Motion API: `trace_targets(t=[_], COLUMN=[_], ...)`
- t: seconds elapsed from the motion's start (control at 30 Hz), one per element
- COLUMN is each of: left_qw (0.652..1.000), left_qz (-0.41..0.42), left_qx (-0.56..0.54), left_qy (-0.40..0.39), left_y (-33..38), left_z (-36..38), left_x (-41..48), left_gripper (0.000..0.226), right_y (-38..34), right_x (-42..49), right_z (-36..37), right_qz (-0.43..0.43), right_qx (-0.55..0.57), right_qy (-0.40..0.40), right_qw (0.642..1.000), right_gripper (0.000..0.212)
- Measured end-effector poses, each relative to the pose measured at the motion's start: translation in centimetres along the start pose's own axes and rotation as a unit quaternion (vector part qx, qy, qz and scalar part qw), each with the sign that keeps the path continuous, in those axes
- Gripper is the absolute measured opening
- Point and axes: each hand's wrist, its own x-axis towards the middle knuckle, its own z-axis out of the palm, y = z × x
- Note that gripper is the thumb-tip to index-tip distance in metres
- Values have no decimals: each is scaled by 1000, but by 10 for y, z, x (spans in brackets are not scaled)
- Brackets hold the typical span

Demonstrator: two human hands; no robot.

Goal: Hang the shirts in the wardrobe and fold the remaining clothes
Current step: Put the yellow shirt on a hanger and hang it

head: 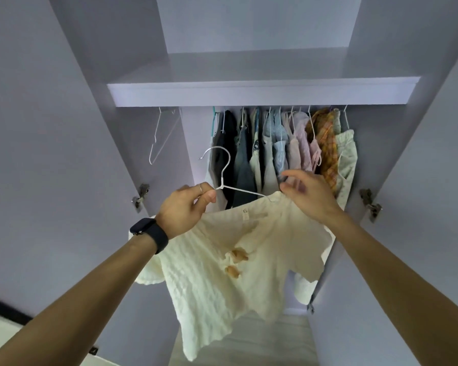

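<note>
Hung clothes point(275, 149) beneath wardrobe shelf point(249, 95)

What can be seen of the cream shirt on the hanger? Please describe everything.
The cream shirt looks like soft, crinkled fabric, with short sleeves, a small label inside the neck and two brownish fasteners on the front. It hangs unevenly from a white wire hanger before the open wardrobe, not yet hung inside. The left hand pinches the hanger near its neck; the right hand is at the shirt's shoulder, its grip blurred.
</note>
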Motion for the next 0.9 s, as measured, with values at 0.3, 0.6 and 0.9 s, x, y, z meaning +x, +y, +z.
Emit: trace_targets(t=[0.3,0.6,0.9], left_qw=[994,993,983], left_qz=[-83,-103,-133], left_qx=[72,49,-121], left_qy=[14,3,-32], left_y=[-4,12,16], left_z=[-14,-9,-7], left_x=[3,4,11], left_gripper=[52,47,45], right_y=[-6,-8,-6], right_x=[-20,-30,-34], right_z=[16,28,20], right_qz=[3,-25,-28], right_qx=[53,41,15], right_qy=[-20,-19,-73], right_qw=[998,999,997], right_gripper=[42,33,28])
